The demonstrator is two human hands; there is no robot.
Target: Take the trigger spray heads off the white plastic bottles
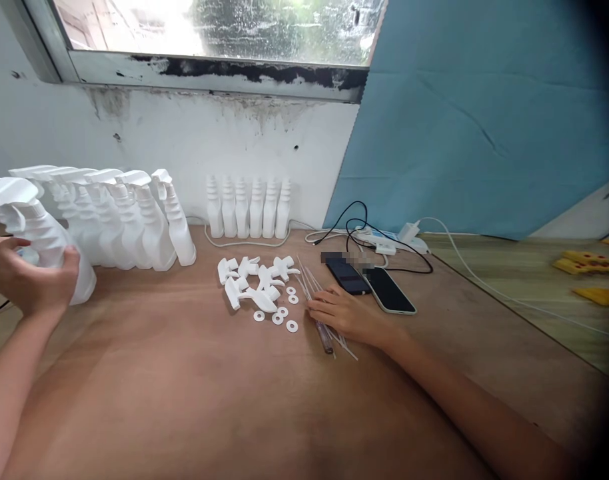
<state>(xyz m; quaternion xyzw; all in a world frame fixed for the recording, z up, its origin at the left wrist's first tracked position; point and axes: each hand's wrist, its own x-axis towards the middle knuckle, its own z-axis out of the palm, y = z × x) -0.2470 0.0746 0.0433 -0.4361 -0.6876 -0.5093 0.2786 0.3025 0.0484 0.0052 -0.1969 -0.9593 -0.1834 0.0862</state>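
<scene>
At the far left, my left hand [39, 280] is closed around the lower body of a white spray bottle [74, 267], thumb on its right side. A trigger sprayer head tops this bottle, which stands at the near end of a row of similar spray bottles [147, 227]. My right hand [342, 312] lies over a bunch of thin white tubes [345, 347] on the table, its fingers stretched out and touching them. Under those fingers is a tool with a clear handle [324, 339], partly hidden. Left of it lie several loose white trigger sprayer heads [264, 299] and white ring washers [292, 326].
Several white bottles without sprayer heads [256, 213] stand against the wall. Behind my right hand lie a dark phone [348, 275] and another phone [392, 291], near a power strip [417, 244] with tangled cables. The brown tabletop [194, 393] ends at the right; yellow objects [589, 262] lie beyond.
</scene>
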